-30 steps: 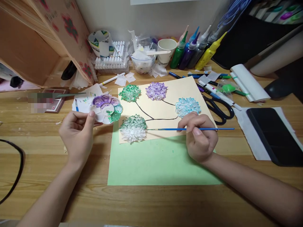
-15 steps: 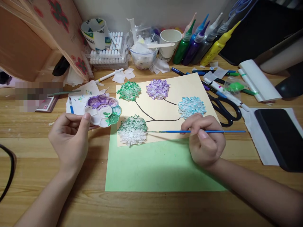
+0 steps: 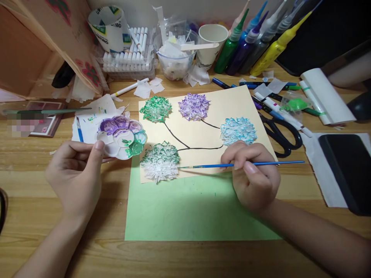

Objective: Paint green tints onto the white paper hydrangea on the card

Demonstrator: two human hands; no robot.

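My left hand (image 3: pixel 78 173) pinches the rim of a flower-shaped paint palette (image 3: pixel 120 137) smeared with purple, blue and green. In my right hand (image 3: pixel 252 173) is a thin blue paintbrush (image 3: pixel 214 165), its tip at the right side of a tissue-paper flower (image 3: pixel 160 161), green above and white below. That flower lies on a cream sheet (image 3: pixel 199 135) with drawn black stems. A green flower (image 3: pixel 156 109), a purple flower (image 3: pixel 194 106) and a blue flower (image 3: pixel 238 130) are on the same sheet. Under it lies light green paper (image 3: pixel 185 212).
Behind stand a marker box (image 3: pixel 127 61), a tape roll (image 3: pixel 108 29), a bowl of scraps (image 3: pixel 176 58), a paper cup (image 3: pixel 211 42) and paint bottles (image 3: pixel 269 50). To the right lie scissors (image 3: pixel 282 135) and a phone (image 3: pixel 348 170). A second brush (image 3: pixel 79 131) rests on stained tissue at left.
The view has shifted slightly. The brush tip has moved a little down along the half-green flower's right edge. Both hands keep their holds.
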